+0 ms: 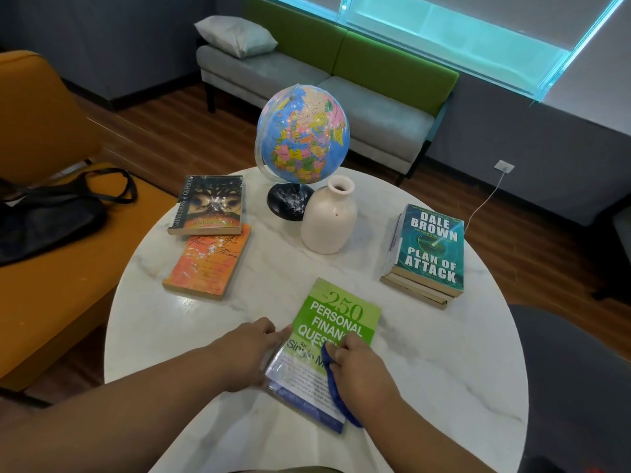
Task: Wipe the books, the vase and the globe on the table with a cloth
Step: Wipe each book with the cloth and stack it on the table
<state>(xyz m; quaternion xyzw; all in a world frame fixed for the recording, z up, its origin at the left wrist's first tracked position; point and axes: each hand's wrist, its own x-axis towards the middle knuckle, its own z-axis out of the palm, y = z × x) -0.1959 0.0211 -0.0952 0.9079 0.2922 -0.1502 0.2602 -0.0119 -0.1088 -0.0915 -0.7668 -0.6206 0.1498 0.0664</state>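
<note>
The globe (303, 134) stands behind the vase (328, 220), with books (208, 233) left and a stack (426, 254) right.

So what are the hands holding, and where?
The right hand grips the bunched blue cloth on the green book; left hand rests on the book's left edge.

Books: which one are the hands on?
The green personal-finance book nearest the camera: the right hand presses a blue cloth on its cover and the left hand touches its left edge. The other books lie untouched farther back.
</note>
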